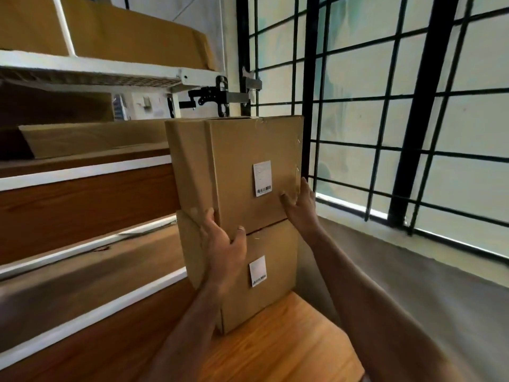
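Where the view starts at the left, a white metal shelf rack (110, 74) carries a large brown cardboard carton (132, 34), with wooden shelves below it. Just right of these, the person's left hand (220, 244) is clamped on the lower left corner of a tall brown cardboard box with a white barcode label (237, 155), fingers round the side and thumb on the front. This upper box sits on a second labelled brown cardboard box (278, 244), touching it or nearly so, with a thin dark seam between them. The lower box stands on a light wooden desk (289, 343). The right hand (298, 205) grips the upper box's lower right edge. Further right is a window with a black metal grille (399, 119). Stacking looks almost finished: the top box seems to overhang slightly to the left, so squaring it up and letting go appear to remain.
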Demonstrator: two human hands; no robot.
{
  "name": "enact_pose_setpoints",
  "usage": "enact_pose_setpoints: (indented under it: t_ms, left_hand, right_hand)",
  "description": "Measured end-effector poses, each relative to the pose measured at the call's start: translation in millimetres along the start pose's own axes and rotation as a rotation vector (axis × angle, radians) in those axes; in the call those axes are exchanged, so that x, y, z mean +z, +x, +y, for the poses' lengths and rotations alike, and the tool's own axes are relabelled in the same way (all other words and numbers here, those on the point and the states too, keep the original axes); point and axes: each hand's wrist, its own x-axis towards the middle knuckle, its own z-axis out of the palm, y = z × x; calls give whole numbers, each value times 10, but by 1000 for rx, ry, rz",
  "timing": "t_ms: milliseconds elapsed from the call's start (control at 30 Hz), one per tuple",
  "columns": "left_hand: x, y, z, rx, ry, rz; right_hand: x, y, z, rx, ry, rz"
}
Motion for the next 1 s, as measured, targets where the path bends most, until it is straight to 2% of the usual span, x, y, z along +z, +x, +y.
enact_pose_setpoints:
  t_ms: [167, 433, 667, 833, 1000]
  left_hand:
    - [107, 114, -91, 11, -23, 86]
    - [116, 131, -40, -46, 47, 4]
    - [3, 2, 111, -51, -63, -130]
    - [-337, -130, 69, -34, -268, -83]
    - [-927, -348, 12, 23, -355, 18]
  right_hand:
    - [27, 204, 120, 24, 208, -85]
    - [40, 287, 217, 82, 381, -133]
    - [-97, -6, 3, 65, 405, -27]
    - [-89, -432, -260, 3, 455, 39]
    - [62, -952, -735, -73, 446, 88]
